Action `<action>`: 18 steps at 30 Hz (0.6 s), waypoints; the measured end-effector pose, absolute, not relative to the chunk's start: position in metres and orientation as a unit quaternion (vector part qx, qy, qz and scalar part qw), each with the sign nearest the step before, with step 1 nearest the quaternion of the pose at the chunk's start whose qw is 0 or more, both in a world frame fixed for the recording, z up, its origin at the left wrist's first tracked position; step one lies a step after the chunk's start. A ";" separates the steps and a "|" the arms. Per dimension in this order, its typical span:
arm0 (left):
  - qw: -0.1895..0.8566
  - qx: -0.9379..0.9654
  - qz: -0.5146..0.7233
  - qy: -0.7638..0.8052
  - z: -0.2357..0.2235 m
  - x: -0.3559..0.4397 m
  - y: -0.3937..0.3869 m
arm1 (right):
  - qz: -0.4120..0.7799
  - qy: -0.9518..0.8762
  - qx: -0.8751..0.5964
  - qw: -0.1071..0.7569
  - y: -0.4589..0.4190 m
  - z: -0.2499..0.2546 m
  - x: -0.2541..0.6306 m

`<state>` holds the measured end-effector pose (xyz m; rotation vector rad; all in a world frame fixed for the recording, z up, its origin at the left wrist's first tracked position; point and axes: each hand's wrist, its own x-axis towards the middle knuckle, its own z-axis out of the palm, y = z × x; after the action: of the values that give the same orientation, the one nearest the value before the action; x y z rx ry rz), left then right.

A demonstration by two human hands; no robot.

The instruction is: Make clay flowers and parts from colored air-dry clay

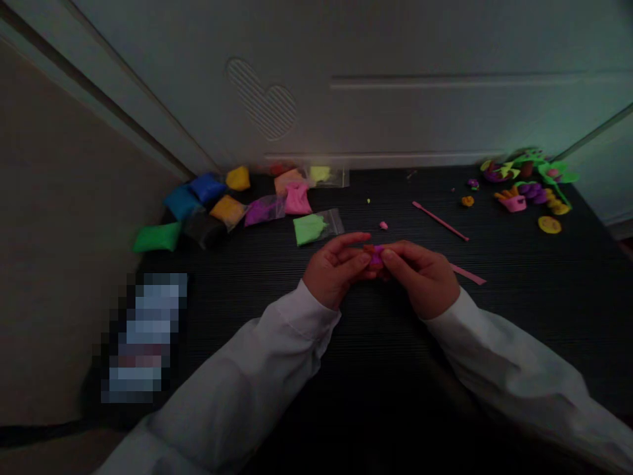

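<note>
Purple clay (378, 255), pinching hands (429, 276), finely lined black tabletop (237, 284)

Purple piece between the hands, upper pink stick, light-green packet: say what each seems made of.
Purple piece: probably modelling clay, matte, since no shine shows. Pink stick: likely smooth plastic, being slim and evenly coloured. Light-green packet: clear plastic film, slightly shiny, with a see-through end.

head view | from wearer's head | facing forward, down | near, above dark tabletop (222, 280)
</note>
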<state>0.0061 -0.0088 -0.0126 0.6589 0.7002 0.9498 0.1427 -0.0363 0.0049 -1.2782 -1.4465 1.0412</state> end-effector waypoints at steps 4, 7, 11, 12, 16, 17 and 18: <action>0.775 0.312 0.458 0.304 -0.012 0.005 -0.007 | 0.488 -0.564 -0.467 0.475 -0.035 0.001 0.143; 0.776 0.302 0.460 0.307 -0.012 0.005 -0.007 | 0.444 -0.589 -0.465 0.489 -0.034 -0.001 0.145; 0.780 0.282 0.461 0.316 -0.013 0.006 -0.007 | 0.251 -0.704 -0.476 0.464 -0.033 0.000 0.150; 0.782 0.276 0.460 0.318 -0.014 0.006 -0.007 | 0.213 -0.728 -0.469 0.453 -0.033 0.001 0.150; 0.787 0.255 0.457 0.325 -0.017 0.006 -0.006 | 0.146 -0.769 -0.453 0.428 -0.031 0.002 0.152; 0.788 0.252 0.457 0.327 -0.017 0.006 -0.006 | 0.139 -0.772 -0.452 0.425 -0.031 0.001 0.152; 0.788 0.249 0.458 0.329 -0.017 0.007 -0.006 | 0.132 -0.774 -0.450 0.425 -0.031 0.001 0.151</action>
<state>0.0066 -0.0061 -0.0171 0.5358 0.7080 0.9864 0.1515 -0.0308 0.0006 -1.1265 -1.9364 0.3312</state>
